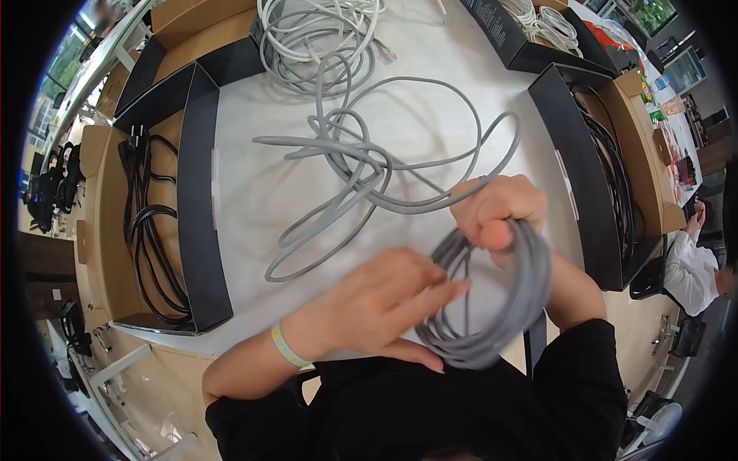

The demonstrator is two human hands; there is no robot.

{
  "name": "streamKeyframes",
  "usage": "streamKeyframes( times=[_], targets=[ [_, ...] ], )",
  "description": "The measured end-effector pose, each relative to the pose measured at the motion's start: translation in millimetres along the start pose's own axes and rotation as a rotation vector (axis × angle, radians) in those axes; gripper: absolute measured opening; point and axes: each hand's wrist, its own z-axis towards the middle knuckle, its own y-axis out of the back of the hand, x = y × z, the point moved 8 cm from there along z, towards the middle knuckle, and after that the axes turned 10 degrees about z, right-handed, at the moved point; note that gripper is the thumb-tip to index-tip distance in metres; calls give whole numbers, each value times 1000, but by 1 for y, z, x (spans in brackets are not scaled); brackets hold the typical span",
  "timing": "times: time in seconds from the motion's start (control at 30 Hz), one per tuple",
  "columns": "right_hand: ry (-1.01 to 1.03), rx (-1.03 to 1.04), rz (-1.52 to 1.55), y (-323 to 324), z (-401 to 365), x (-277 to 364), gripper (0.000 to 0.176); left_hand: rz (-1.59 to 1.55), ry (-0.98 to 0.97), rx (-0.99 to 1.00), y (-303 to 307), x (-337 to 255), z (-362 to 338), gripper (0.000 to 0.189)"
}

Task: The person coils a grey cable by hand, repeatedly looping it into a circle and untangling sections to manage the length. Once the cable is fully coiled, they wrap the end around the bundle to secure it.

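My right hand [501,211] is closed around the top of a coiled grey cable [530,284], held above the table edge close to my body. My left hand [388,300], slightly blurred, is at the left side of the coil. Its thumb and forefinger are spread apart, with the fingertips right at the loops. From my right hand, the uncoiled grey cable [361,165] runs leftward and lies in loose, tangled loops over the white table [246,207].
Black cables lie in an open box [204,200] at left and another box [584,177] at right. White cables fill a box [511,38] at back right. A tangle of white and grey cables [319,38] lies at the back. A person [688,265] sits far right.
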Motion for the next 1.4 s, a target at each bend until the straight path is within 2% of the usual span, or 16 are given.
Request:
streamKeyframes(
  times=[0.07,0.13,0.23,0.37,0.47,0.53,0.6,0.67,0.73,0.87,0.93,1.03,1.17,1.3,1.37,1.4],
  targets=[
    [-92,-65,158,4,1,-3,46,75,-18,-19,10,3,0,51],
    [-117,-46,300,5,2,-3,49,508,125,-192,31,10,-1,52],
    [-163,16,448,7,2,-3,50,917,300,-51,38,38,0,45],
    [-180,59,507,4,3,3,50,913,392,-72,46,58,-11,37],
    [-139,30,497,6,1,3,43,792,433,-76,50,63,-15,30],
    [-117,-2,531,9,2,5,38,675,433,-269,64,57,-14,18],
    [-157,13,231,10,6,7,48,677,399,-319,72,52,-15,16],
    [-97,-2,215,17,9,9,46,679,372,-374,77,49,-21,15],
    [-80,-188,86,39,9,10,45,209,625,-732,95,72,-51,16],
    [19,-471,1,86,-2,-4,34,-315,455,-958,122,79,-57,18],
    [-29,-478,40,85,5,-1,41,-552,564,-1164,128,89,-70,23],
    [-34,-635,45,100,4,-1,51,-665,667,-1170,127,107,-84,21],
    [84,-771,149,114,6,21,53,-497,960,-1262,119,117,-103,25],
    [72,-821,156,120,4,24,53,-321,750,-1352,125,105,-90,21],
    [27,-778,89,113,5,20,52,324,290,-1371,139,50,-68,22],
    [29,-784,91,111,4,19,52,323,288,-1366,141,43,-70,22]
  ],
)
